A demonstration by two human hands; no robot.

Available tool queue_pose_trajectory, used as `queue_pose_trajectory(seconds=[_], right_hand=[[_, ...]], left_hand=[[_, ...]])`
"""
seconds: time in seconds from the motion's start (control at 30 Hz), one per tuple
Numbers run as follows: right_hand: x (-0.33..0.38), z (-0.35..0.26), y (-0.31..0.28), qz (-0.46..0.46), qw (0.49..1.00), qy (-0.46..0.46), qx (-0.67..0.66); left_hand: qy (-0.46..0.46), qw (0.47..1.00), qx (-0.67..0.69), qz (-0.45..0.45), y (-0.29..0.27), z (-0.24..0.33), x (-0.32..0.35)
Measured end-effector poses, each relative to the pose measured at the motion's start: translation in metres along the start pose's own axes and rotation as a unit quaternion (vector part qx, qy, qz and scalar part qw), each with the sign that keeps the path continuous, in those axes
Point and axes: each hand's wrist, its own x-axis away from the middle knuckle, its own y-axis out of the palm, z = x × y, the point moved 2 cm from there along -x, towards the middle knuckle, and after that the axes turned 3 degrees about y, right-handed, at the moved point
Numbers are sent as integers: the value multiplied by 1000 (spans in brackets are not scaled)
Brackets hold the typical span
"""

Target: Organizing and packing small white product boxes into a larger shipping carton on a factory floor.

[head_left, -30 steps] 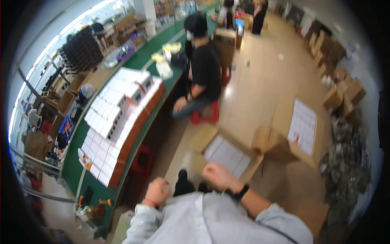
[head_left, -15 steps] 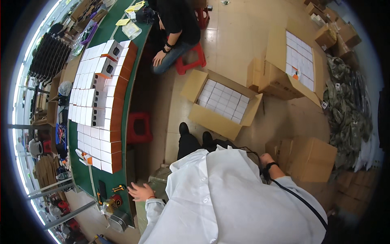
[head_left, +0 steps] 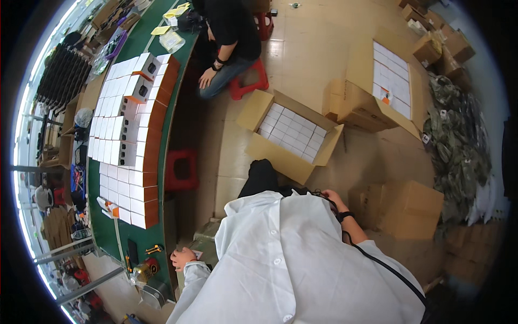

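Observation:
My left hand (head_left: 183, 258) is beside the near corner of the green worktable (head_left: 116, 240). Its fingers are loosely bent and I see nothing in them. My right hand (head_left: 333, 198) is in front of my waist, next to a black cable (head_left: 386, 260) that runs along my right arm. Its fingertips are partly hidden, so whether they hold the cable cannot be told. On the table stand rows of small white boxes (head_left: 123, 189) with orange sides. Several show a dark device printed on the face. Ahead on the floor, an open carton (head_left: 285, 160) holds rows of white boxes.
Another open carton (head_left: 362, 102) with white boxes stands at the far right, and a closed carton (head_left: 413, 209) nearer. Bagged green goods (head_left: 458, 146) are piled at the right. A seated co-worker (head_left: 229, 32) is beside the table. A red stool (head_left: 182, 170) stands beneath its edge.
My left hand's spread fingers have curled in beside the table edge. My right hand has moved forward and inward toward my waist. One leg has risen, hiding the shoes.

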Motion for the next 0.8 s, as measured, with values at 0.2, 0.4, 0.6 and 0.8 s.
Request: queue_pose_trajectory(seconds=[0.2,0.4,0.6,0.8], right_hand=[[54,2,-16,-29,992,109,-55],[28,47,-11,-51,976,116,178],[-10,34,1,34,998,-5,-55],[-12,50,6,-63,981,143,-113]], left_hand=[[-10,1000,-14,3,-2,-11,3],[2,1000,12,-19,-11,2,0],[-5,998,12,-63,-13,-3,5],[-17,998,8,-65,-7,-18,3]])
